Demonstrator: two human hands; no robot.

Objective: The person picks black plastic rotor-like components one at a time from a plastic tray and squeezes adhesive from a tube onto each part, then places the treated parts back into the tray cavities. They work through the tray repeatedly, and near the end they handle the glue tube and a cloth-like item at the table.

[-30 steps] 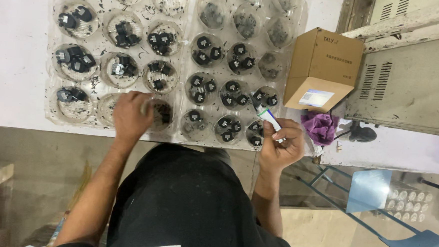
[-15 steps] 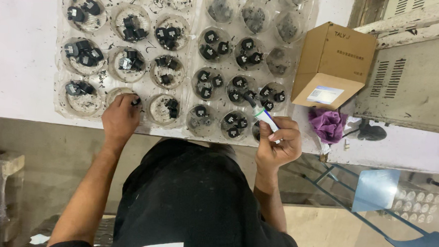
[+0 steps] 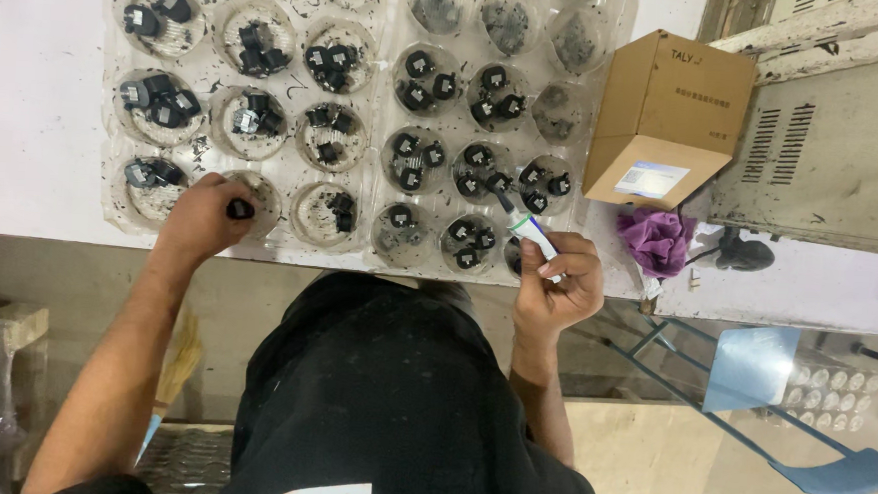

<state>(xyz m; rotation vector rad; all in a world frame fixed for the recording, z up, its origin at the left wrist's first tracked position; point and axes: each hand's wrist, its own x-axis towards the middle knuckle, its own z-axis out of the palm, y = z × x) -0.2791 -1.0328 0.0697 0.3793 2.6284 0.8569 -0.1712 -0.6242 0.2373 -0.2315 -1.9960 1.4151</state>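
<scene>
1. Head view shows our left hand (image 3: pixel 198 222) curled at the near edge of the left clear plastic tray (image 3: pixel 116 110), fingertips pinching one small black part (image 3: pixel 240 209) over the front-row cup.
2. Our right hand (image 3: pixel 557 283) is closed around a slim white tube with a dark nozzle (image 3: pixel 530 225), its tip aimed toward the cups of the right tray (image 3: pixel 610 45).
3. We judge the pinch works best kept on the part's sides, so the face that meets the nozzle stays uncovered.
4. We would bring part and nozzle together over the trays, so that a slip lands in a cup rather than off the white table (image 3: pixel 26 105).
5. We should steady the right wrist on the table edge; the nozzle is fine and the parts small.
6. We keep our right elbow clear of the cardboard box (image 3: pixel 666 119) and the purple cloth (image 3: pixel 657 238) beside it.
</scene>
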